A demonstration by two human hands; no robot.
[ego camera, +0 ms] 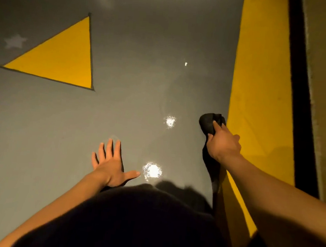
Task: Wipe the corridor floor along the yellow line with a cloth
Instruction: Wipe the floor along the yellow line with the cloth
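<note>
Much of the yellow line (pixel 262 73) ahead looks unwiped, while the grey floor (pixel 132 80) beside it shines, perhaps damp already. The right hand (pixel 223 144) grips a dark cloth (pixel 208 122) at the line's left edge; the left hand (pixel 110 163) rests flat, fingers spread. Cloth contact underneath is hidden, and the person's torso blocks the nearer floor.

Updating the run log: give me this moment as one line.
right hand: grips dark cloth on grey floor beside yellow line | left hand: flat on floor, fingers spread
</note>
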